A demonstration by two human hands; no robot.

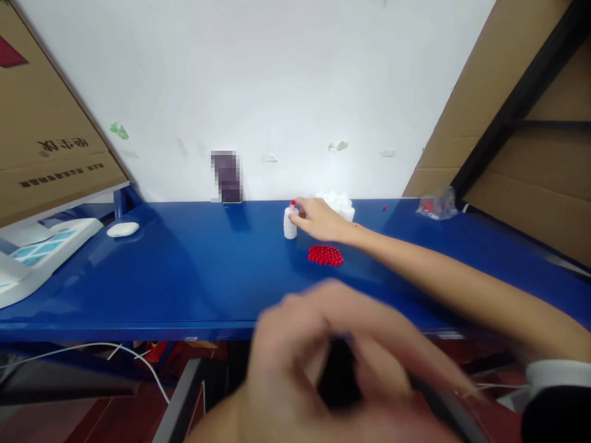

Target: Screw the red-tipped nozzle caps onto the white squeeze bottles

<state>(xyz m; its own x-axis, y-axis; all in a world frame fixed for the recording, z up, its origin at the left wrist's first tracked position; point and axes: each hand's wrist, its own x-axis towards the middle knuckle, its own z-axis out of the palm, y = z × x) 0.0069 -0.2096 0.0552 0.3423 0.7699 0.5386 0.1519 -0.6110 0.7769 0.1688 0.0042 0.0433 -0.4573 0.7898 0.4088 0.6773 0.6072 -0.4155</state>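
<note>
My right hand [318, 220] reaches far across the blue table [184, 277]. Its fingertips are closed at the top of a small white bottle [289, 226], which stands upright with a red cap [292, 202]. Just in front of that hand lies a flat pile of small red caps [325, 255]. Behind it is a heap of white pieces [340, 202]. My left hand [323, 357] is close to the camera below the table's front edge. Motion smears it, its fingers look curled, and I cannot make out whether it holds anything.
A white mouse [122, 229] and a white machine [37, 255] sit at the left. A clear plastic bag [436, 206] with red bits lies at the back right. Cardboard boxes [46, 123] flank both sides. A dark object [226, 176] leans on the wall. White cables [138, 363] hang under the table.
</note>
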